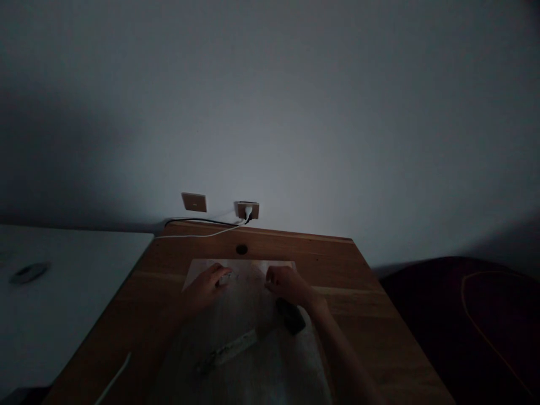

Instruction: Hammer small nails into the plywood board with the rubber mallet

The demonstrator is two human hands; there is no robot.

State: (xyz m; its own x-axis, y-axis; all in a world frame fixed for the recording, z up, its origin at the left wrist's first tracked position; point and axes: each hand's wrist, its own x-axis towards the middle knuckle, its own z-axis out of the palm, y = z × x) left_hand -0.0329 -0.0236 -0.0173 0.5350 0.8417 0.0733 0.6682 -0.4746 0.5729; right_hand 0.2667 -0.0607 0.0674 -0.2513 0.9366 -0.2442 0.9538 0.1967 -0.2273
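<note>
On the far left part of a pale sheet or board (270,365) rests my left hand (207,284). Its thumb and forefinger are apart in a C shape, and small dark marks or bits show in the gap; I cannot make out what they are. My right hand (289,283) is over the far right part of the sheet, fingers curled in; anything inside is hidden by the dimness. Just below its wrist lies a dark block-shaped object (291,316). Nearer to me is a long pale strip-like object (234,347) with a dark end, lying aslant.
A wooden desk (358,332) carries the sheet and meets the wall. White and black cables run to a wall socket (248,211); a blank plate (194,202) is beside it. A white surface (76,292) stands left, a dark rounded piece (455,315) right. Light is dim.
</note>
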